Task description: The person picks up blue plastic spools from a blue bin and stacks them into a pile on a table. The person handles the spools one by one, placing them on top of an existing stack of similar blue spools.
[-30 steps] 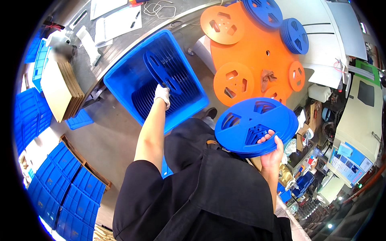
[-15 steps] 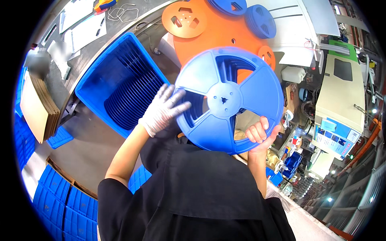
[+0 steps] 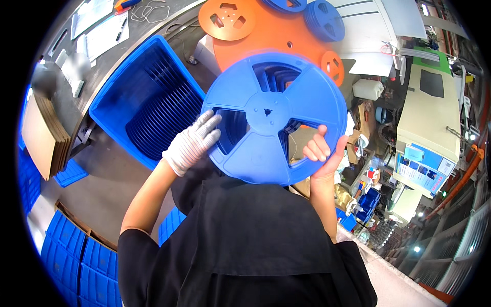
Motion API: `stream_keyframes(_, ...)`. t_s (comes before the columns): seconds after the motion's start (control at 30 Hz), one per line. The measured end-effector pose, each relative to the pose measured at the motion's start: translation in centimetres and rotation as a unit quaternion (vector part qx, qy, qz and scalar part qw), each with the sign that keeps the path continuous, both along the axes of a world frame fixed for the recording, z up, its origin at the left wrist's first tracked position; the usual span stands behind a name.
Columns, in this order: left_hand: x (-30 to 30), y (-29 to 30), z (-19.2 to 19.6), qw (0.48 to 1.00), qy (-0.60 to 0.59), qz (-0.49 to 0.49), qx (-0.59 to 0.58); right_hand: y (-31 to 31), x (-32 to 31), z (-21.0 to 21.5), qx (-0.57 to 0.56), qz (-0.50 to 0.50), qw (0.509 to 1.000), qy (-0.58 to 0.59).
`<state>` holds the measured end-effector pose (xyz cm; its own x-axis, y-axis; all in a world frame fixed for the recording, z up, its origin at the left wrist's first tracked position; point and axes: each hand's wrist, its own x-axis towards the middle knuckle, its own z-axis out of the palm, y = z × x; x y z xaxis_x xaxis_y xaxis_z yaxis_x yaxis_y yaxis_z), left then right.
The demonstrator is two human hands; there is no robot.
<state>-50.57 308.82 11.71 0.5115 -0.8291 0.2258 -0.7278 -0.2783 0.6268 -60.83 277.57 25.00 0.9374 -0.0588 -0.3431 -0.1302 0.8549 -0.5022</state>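
A stack of round blue plastic reels (image 3: 268, 110) is held up in front of me, its flat face with wedge-shaped openings toward me. More reel layers show through these openings. My left hand (image 3: 192, 143), in a white glove, has its fingers over the left rim by an opening. My right hand (image 3: 323, 153), bare, grips the lower right rim, with fingertips at an opening and the thumb on the outer edge. To the left, a blue bin (image 3: 110, 110) holds a row of dark blue discs (image 3: 163, 120) standing on edge.
Behind the stack is a big orange disc (image 3: 276, 38) bearing orange reels (image 3: 226, 19) and blue reels (image 3: 324, 20). A dark table (image 3: 110, 59) with papers lies far left, with cardboard sheets (image 3: 43, 135) nearby. Blue crates (image 3: 64, 230) stand lower left; a beige machine (image 3: 427, 117) is at right.
The reel stack has shifted a little left and up in the picture. My left hand's fingers, spread earlier, are now closer together on the rim. The right hand keeps its grip.
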Motion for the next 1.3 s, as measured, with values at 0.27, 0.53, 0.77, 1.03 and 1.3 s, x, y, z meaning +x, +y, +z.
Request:
stream_keyframes(0.27, -3.9, 0.7, -2.6, 0.626, 0.739, 0.157, -0.192, 0.0, 0.1, -2.3, -0.129, -0.026, 0.983, 0.127)
stream_keyframes(0.53, -6.3, 4.7, -7.6, 0.400, 0.780, 0.145, -0.460, -0.5, -2.6, -2.5, -0.136, -0.071, 0.975, 0.161)
stream_keyframes(0.77, -7.1, 5.4, -8.3, 0.344, 0.771, 0.127, -0.520, 1.1, -2.0, -2.3, -0.128, -0.078, 0.970, 0.189)
stream_keyframes(1.03, -7.5, 6.3, -7.9, 0.321, 0.759, 0.108, -0.555, 1.1, -1.9, -3.2, -0.120, -0.063, 0.971, 0.198)
stream_keyframes(1.3, -8.3, 7.5, -8.7, 0.331, 0.737, 0.173, -0.563, 1.3, -1.3, -3.5, -0.131, -0.059, 0.965, 0.220)
